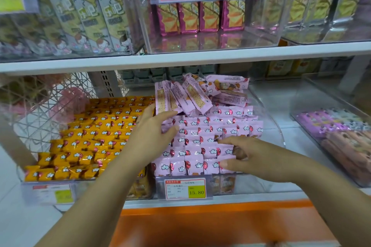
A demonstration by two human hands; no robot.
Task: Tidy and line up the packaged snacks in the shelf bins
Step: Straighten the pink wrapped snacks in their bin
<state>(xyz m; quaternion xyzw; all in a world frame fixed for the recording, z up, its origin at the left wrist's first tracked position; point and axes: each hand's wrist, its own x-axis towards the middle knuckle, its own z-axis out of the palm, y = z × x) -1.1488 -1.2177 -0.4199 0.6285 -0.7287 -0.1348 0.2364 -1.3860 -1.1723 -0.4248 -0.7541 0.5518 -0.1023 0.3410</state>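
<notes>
Two bins (278,126): yellow packs (84,142), pink packs (200,146); left hand (154,128) flat on pink, right hand (243,154) spread wide.

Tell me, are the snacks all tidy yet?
Partly. The yellow packets sit in neat rows, and so do the front pink packets. Both hands are on the pink rows now: the left hand presses their left side, the right hand touches the front. The tumbled pink pile at the back still needs lining up.

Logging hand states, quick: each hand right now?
Left hand: open, flat on the small pink wrapped snack packets.
Right hand: touching those packets; grip cannot be told.
</notes>
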